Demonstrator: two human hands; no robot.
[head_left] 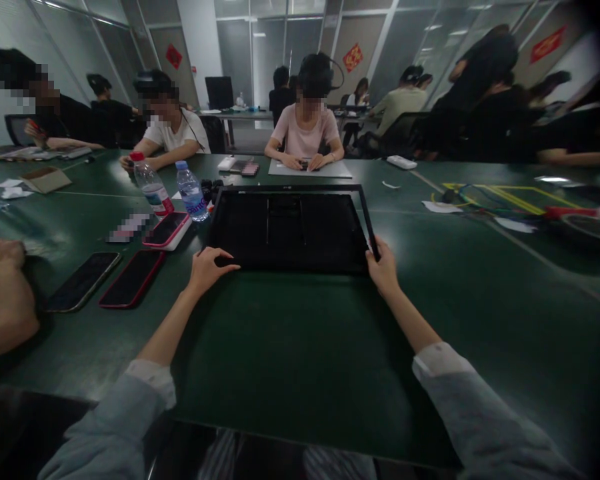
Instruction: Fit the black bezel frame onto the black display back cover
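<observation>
So there's a black frame point(287, 265) on the green table point(280, 360), dead center and a bit toward 12 o'clock, with a dark panel point(320, 230) inside it. Left hand point(207, 270) has the near left corner, thumb and fingers curled close together there. Right hand point(383, 267) is gripping the right side, around the near corner. Two bottles point(191, 191) stand just past the frame's left side, around 11 o'clock, and a pink phone point(167, 230) lies next to them. Two more phones point(133, 280) sit at 9 to 10 o'clock, side by side.
</observation>
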